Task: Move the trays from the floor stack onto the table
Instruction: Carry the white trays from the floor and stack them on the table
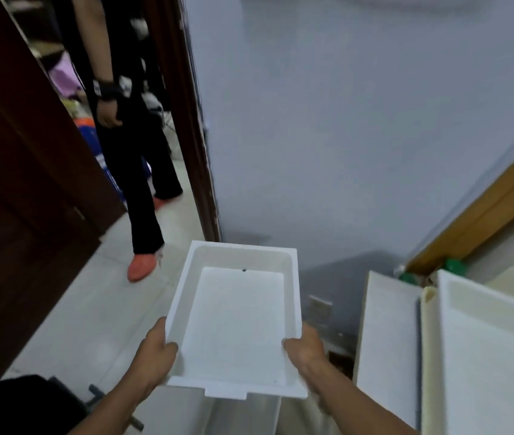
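White tray held in air above floor, open side up, roughly level. Left hand clamped on near-left rim, thumb inside; right hand clamped on near-right rim, fingers curled over edge. More white trays close at right; further tray directly below. Second person stands in doorway, door at left. Advice: keep tray level, both grips even, swing right toward surface, clear neighbouring rims before setting down.
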`<action>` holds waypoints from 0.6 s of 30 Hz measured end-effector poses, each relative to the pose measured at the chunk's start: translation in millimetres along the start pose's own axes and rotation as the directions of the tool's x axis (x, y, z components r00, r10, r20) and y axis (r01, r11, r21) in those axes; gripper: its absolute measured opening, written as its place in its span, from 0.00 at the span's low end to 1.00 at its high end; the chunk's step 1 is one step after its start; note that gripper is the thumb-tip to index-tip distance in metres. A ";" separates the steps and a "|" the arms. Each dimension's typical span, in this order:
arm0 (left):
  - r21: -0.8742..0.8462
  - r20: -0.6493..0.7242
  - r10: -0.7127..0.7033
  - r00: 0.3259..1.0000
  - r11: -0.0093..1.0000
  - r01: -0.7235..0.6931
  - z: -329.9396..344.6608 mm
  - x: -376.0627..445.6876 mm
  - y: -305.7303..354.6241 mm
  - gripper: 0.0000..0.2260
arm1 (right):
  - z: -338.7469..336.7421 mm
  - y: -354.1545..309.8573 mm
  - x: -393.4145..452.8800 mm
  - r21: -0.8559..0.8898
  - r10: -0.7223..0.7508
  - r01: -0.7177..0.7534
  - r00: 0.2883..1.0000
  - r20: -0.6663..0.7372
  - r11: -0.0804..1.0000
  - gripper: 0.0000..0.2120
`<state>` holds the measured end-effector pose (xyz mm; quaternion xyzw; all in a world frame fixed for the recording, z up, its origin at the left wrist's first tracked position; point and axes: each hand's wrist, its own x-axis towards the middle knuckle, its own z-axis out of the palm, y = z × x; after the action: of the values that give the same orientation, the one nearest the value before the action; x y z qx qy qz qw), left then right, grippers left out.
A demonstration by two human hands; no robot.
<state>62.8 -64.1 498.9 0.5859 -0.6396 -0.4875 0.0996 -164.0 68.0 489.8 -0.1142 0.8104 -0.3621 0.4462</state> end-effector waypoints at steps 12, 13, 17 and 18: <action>0.011 0.089 0.320 0.943 0.947 -0.322 71.9 -106.5 179.3 0.23 | -213.1 -21.5 -117.9 0.076 -0.108 0.126 0.974 -0.199 0.989 0.20; 0.014 0.113 0.341 0.933 0.939 -0.345 87.7 -113.9 189.8 0.23 | -233.0 -13.4 -122.7 0.086 -0.100 0.122 0.970 -0.223 0.989 0.20; -0.015 0.263 0.424 0.867 0.900 -0.436 152.6 -153.8 224.3 0.26 | -301.6 35.1 -137.7 0.142 -0.026 0.077 0.943 -0.331 0.987 0.19; -0.021 0.304 0.425 0.853 0.898 -0.440 169.3 -164.1 228.3 0.26 | -315.9 50.8 -142.4 0.156 0.002 0.057 0.935 -0.355 0.986 0.19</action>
<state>-156.3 123.6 655.3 0.3484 -0.7742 -0.5201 0.0936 -329.6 329.7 653.3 -0.0216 0.8432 -0.4484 0.2958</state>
